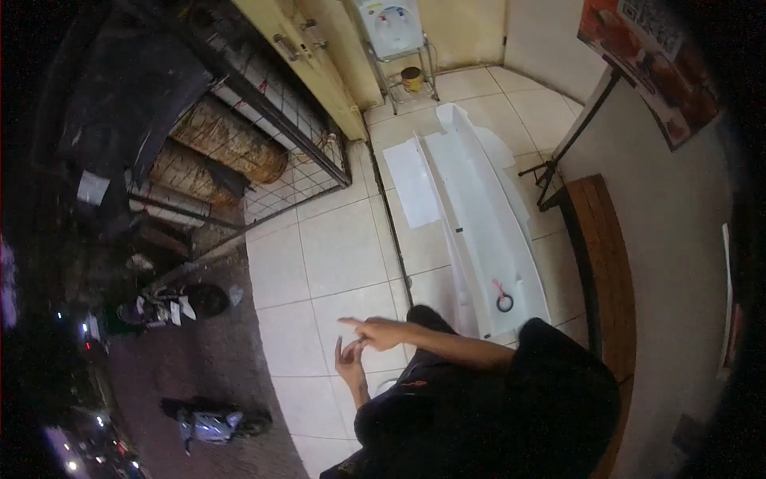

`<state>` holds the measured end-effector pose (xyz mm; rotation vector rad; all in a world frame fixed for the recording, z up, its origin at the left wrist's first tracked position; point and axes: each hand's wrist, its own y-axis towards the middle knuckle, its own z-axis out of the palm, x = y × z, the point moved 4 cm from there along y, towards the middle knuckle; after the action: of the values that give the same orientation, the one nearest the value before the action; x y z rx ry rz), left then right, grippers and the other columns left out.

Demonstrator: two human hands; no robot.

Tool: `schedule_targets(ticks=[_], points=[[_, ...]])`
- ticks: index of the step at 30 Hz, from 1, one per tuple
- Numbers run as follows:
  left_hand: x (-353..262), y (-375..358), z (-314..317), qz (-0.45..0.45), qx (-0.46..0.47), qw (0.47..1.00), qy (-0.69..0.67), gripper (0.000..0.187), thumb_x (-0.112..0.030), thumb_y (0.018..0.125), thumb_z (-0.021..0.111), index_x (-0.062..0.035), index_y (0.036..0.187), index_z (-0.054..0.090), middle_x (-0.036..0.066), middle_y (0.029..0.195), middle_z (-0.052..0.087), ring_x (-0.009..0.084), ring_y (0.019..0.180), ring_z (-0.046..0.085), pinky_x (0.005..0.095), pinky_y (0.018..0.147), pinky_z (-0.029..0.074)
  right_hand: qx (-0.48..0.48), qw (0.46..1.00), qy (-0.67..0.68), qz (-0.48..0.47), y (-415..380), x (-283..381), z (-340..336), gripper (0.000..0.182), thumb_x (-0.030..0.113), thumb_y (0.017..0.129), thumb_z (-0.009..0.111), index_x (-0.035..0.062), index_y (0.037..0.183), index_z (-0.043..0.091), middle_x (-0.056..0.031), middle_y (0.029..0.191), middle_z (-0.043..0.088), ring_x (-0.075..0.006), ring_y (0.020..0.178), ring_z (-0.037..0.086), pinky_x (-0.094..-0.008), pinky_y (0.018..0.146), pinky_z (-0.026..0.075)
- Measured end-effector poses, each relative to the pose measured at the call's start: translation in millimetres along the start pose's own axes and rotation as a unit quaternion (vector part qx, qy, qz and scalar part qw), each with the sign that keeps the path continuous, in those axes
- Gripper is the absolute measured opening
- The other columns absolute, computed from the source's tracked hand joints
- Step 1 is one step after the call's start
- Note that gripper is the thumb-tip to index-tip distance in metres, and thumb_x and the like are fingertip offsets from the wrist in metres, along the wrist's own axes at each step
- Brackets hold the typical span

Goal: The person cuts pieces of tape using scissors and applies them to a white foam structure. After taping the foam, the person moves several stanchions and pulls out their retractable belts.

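Both hands meet in front of my body, low in the middle of the head view. My right hand (pixel 378 334) points its index finger out to the left while its other fingers curl in. Against it, my left hand (pixel 349 366) has one finger raised and its thumb side pressed to the right hand. Something small seems pinched between them, too small to name. To the right, a long white trough-like panel (pixel 487 215) lies on the floor, with a black ring (pixel 504 302) and a red strip (pixel 498 285) at its near end.
White sheets (pixel 412 182) lie beside the panel. A wooden bench (pixel 600 263) and a banner stand (pixel 550 172) line the right wall. A water dispenser (pixel 391 28) stands at the back. Left are a mesh gate (pixel 307 180) and two motorbikes (pixel 171 307) (pixel 214 425).
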<state>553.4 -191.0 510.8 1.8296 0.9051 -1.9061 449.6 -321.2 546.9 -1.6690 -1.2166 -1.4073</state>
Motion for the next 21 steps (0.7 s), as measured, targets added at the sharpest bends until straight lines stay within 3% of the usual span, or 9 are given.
schedule_targets(ticks=[2, 6, 10, 11, 14, 16, 18, 19, 21], points=[[-21.1, 57.6, 33.2, -0.001, 0.183, 0.980, 0.072, 0.060, 0.004, 0.082, 0.068, 0.0048, 0.134, 0.038, 0.012, 0.090, 0.066, 0.0154, 0.082, 0.063, 0.0297, 0.077, 0.053, -0.042, 0.997, 0.027, 0.050, -2.4, -8.9, -57.0, 0.082, -0.002, 0.080, 0.060, 0.0124, 0.149, 0.019, -0.0113, 0.067, 0.057, -0.0241, 0.059, 0.055, -0.0361, 0.057, 0.042], [-34.1, 158.7, 139.2, -0.013, 0.381, 0.919, 0.099, 0.052, 0.006, 0.078, 0.071, 0.0003, 0.126, 0.048, 0.009, 0.087, 0.066, 0.0130, 0.077, 0.063, 0.0253, 0.068, 0.053, -0.132, 0.987, -0.008, 0.088, -17.2, -45.3, -154.3, 0.077, 0.002, 0.084, 0.064, 0.0104, 0.148, 0.022, -0.0143, 0.082, 0.064, -0.0215, 0.069, 0.062, -0.0328, 0.064, 0.048], [-38.2, 249.1, 265.3, -0.042, 0.424, 0.895, 0.134, 0.033, 0.006, 0.077, 0.072, -0.0013, 0.108, 0.062, 0.004, 0.087, 0.068, 0.0096, 0.078, 0.063, 0.0217, 0.065, 0.051, -0.405, 0.907, 0.058, 0.102, -29.5, -141.3, -243.9, 0.046, 0.006, 0.081, 0.072, -0.0025, 0.123, 0.054, -0.0104, 0.087, 0.066, -0.0168, 0.073, 0.063, -0.0306, 0.065, 0.050], [-33.7, 271.6, 293.8, -0.046, 0.428, 0.892, 0.135, 0.033, 0.006, 0.077, 0.072, -0.0013, 0.108, 0.062, 0.004, 0.087, 0.068, 0.0096, 0.078, 0.063, 0.0217, 0.065, 0.051, -0.413, 0.855, 0.234, 0.208, -29.6, -153.1, -267.2, 0.034, 0.011, 0.081, 0.074, -0.0046, 0.108, 0.061, -0.0084, 0.088, 0.066, -0.0151, 0.075, 0.062, -0.0286, 0.067, 0.050], [-29.1, 339.8, 378.5, -0.003, 0.453, 0.869, 0.201, 0.028, 0.003, 0.077, 0.073, -0.0002, 0.104, 0.066, 0.005, 0.085, 0.069, 0.0108, 0.073, 0.062, 0.0224, 0.064, 0.051, -0.496, 0.775, 0.364, 0.148, -14.6, -240.2, -311.2, 0.034, 0.022, 0.081, 0.075, -0.0006, 0.104, 0.065, -0.0044, 0.082, 0.066, -0.0094, 0.067, 0.057, -0.0246, 0.056, 0.044], [-44.7, 376.1, 430.7, 0.052, 0.451, 0.855, 0.252, 0.018, 0.002, 0.077, 0.074, 0.0010, 0.094, 0.070, 0.006, 0.085, 0.070, 0.0115, 0.073, 0.063, 0.0226, 0.065, 0.051, -0.498, 0.733, 0.420, 0.195, 1.7, -252.8, -356.4, 0.034, 0.024, 0.084, 0.072, 0.0015, 0.107, 0.065, -0.0019, 0.080, 0.065, -0.0070, 0.064, 0.054, -0.0221, 0.053, 0.040], [-28.4, 424.5, 464.8, 0.018, 0.446, 0.863, 0.238, 0.013, 0.002, 0.076, 0.074, 0.0020, 0.089, 0.070, 0.006, 0.086, 0.070, 0.0125, 0.074, 0.064, 0.0241, 0.068, 0.053, -0.553, 0.634, 0.502, 0.201, 17.8, -280.1, -389.5, 0.034, 0.025, 0.084, 0.072, 0.0023, 0.108, 0.066, -0.0007, 0.080, 0.065, -0.0059, 0.063, 0.053, -0.0212, 0.052, 0.038], [-7.9, 452.5, 474.2, 0.025, 0.452, 0.861, 0.230, 0.016, -0.004, 0.077, 0.075, -0.0009, 0.092, 0.071, 0.006, 0.086, 0.071, 0.0118, 0.074, 0.065, 0.0259, 0.067, 0.052, -0.536, 0.631, 0.517, 0.218, 25.8, -287.0, -404.5, 0.032, 0.021, 0.086, 0.070, 0.0004, 0.109, 0.062, -0.0050, 0.092, 0.064, -0.0129, 0.080, 0.061, -0.0284, 0.071, 0.051], [-1.0, 496.5, 505.5, 0.015, 0.465, 0.849, 0.250, 0.020, -0.008, 0.075, 0.077, -0.0039, 0.094, 0.072, 0.007, 0.086, 0.072, 0.0114, 0.076, 0.066, 0.0272, 0.066, 0.051, -0.554, 0.656, 0.438, 0.268, 50.3, -291.2, -450.7, 0.026, 0.020, 0.087, 0.069, 0.0012, 0.104, 0.065, -0.0028, 0.085, 0.065, -0.0093, 0.073, 0.058, -0.0252, 0.066, 0.047]])
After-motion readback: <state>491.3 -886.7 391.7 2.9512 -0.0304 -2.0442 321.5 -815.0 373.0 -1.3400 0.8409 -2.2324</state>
